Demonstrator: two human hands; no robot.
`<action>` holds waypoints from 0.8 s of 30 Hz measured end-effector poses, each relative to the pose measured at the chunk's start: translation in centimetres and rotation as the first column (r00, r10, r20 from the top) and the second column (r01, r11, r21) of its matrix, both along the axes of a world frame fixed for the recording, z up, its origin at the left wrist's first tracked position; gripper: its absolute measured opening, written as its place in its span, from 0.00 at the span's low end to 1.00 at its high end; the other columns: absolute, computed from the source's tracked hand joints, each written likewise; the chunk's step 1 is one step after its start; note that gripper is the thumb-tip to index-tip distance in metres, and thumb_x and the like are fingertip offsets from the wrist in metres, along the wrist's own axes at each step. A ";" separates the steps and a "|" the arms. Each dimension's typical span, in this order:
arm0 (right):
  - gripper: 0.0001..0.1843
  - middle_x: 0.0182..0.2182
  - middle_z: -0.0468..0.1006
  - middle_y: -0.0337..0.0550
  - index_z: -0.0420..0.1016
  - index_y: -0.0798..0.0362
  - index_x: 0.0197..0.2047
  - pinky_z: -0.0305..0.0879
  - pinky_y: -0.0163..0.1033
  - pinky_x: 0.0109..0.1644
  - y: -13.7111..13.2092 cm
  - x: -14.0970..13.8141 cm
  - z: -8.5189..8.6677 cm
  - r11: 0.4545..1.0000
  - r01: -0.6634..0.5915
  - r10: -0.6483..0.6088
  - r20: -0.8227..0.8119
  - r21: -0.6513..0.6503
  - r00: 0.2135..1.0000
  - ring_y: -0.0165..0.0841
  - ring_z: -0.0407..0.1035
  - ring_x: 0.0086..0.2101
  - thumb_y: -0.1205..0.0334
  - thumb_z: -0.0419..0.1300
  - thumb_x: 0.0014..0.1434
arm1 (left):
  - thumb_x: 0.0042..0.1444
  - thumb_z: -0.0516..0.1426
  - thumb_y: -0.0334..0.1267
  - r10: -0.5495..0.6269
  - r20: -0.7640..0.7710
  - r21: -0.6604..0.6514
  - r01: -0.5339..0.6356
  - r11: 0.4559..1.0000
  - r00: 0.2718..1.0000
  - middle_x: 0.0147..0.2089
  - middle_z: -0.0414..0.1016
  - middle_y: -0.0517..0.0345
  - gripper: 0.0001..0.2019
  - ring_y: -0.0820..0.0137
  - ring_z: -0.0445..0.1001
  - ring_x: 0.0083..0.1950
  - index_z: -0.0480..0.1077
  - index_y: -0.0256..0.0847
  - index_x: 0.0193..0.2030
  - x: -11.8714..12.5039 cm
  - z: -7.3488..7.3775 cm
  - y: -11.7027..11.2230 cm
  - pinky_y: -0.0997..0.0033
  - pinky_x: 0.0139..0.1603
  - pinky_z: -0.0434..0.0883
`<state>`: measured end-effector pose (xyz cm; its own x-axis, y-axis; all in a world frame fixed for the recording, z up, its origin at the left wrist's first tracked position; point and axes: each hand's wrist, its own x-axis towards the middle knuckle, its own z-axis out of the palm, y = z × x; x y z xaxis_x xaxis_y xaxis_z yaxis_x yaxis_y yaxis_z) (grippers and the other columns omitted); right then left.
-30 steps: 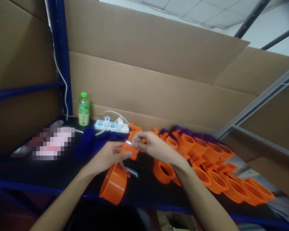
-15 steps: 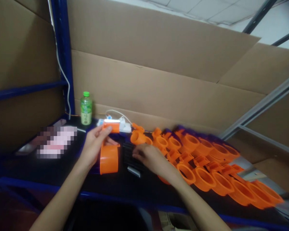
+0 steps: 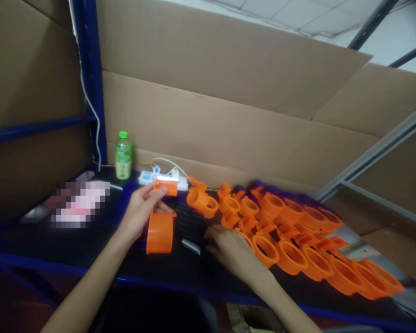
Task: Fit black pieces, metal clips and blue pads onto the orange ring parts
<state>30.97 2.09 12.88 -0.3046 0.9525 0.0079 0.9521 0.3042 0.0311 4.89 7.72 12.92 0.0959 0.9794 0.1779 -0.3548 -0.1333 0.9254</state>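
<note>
My left hand (image 3: 138, 212) is closed around an orange plastic cylinder part (image 3: 159, 229) with a small block on top near my fingertips, held just above the black shelf surface (image 3: 90, 249). My right hand (image 3: 227, 247) lies low on the shelf beside a row of black ribbed pieces (image 3: 190, 224) and a small grey strip (image 3: 190, 246); its fingers are partly curled, and I cannot make out anything in them. Several orange ring parts (image 3: 291, 256) spread to the right of that hand.
A green-capped bottle (image 3: 123, 156) and a white power strip (image 3: 162, 178) with cables stand at the back. Cardboard sheets (image 3: 229, 106) wall the rear and left. A blue rack post (image 3: 88, 83) rises at the left. A blurred pink patch (image 3: 79, 203) lies left.
My hands have parted: the left carried the orange cylinder part up and left, the right dropped to the shelf by the black pieces and slid slightly toward me.
</note>
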 end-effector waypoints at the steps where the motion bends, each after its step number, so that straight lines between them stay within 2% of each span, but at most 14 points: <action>1: 0.10 0.46 0.80 0.44 0.75 0.49 0.45 0.62 0.40 0.40 0.0 0.1 -0.3 1.000 -0.005 0.005 -0.011 0.009 1.000 0.39 0.75 0.41 0.68 0.63 0.60 | 0.55 0.65 0.51 -0.010 0.006 -0.007 0.010 1.000 1.000 0.26 0.81 0.53 0.20 0.62 0.83 0.28 0.73 0.37 0.47 0.0 0.0 0.0 0.73 0.28 0.74; 8: 0.10 0.45 0.80 0.45 0.74 0.51 0.46 0.65 0.40 0.43 0.1 0.2 -1.0 1.000 0.009 -0.008 -0.039 0.022 0.999 0.40 0.76 0.43 0.70 0.59 0.61 | 0.56 0.64 0.50 -0.031 0.042 -0.021 0.032 0.999 0.999 0.26 0.81 0.54 0.19 0.66 0.81 0.26 0.72 0.38 0.47 0.0 0.1 0.0 0.75 0.27 0.74; 15: 0.13 0.46 0.80 0.45 0.75 0.50 0.47 0.66 0.40 0.43 -0.3 0.3 -0.9 0.999 0.004 -0.003 -0.012 0.036 1.000 0.40 0.76 0.43 0.71 0.61 0.59 | 0.56 0.64 0.50 -0.041 0.061 -0.020 0.042 0.999 0.997 0.27 0.81 0.54 0.20 0.65 0.82 0.27 0.71 0.38 0.49 0.0 0.1 0.1 0.73 0.29 0.75; 17: 0.13 0.46 0.81 0.45 0.76 0.50 0.47 0.67 0.41 0.45 -0.4 0.8 -0.3 0.998 0.000 0.005 -0.068 0.062 0.998 0.40 0.76 0.44 0.71 0.61 0.59 | 0.57 0.64 0.50 -0.037 0.061 -0.014 0.038 0.999 0.997 0.27 0.81 0.54 0.21 0.64 0.82 0.28 0.70 0.39 0.50 0.0 0.0 0.0 0.73 0.30 0.75; 20: 0.10 0.46 0.81 0.45 0.77 0.50 0.48 0.69 0.42 0.47 -0.4 1.5 1.6 0.989 -0.028 0.064 -0.252 0.147 0.966 0.38 0.76 0.43 0.66 0.59 0.63 | 0.57 0.64 0.51 -0.026 0.054 -0.012 0.026 1.000 0.998 0.27 0.81 0.54 0.23 0.62 0.83 0.30 0.69 0.39 0.52 0.1 0.0 0.0 0.72 0.31 0.75; 24: 0.11 0.36 0.80 0.43 0.78 0.49 0.48 0.69 0.40 0.39 -0.4 1.0 4.6 0.952 -0.008 0.158 -0.469 0.306 0.869 0.35 0.73 0.33 0.55 0.61 0.65 | 0.54 0.66 0.50 -0.106 -0.001 0.025 0.106 0.994 0.994 0.31 0.82 0.54 0.22 0.60 0.84 0.32 0.71 0.39 0.50 0.7 0.1 -0.2 0.68 0.35 0.78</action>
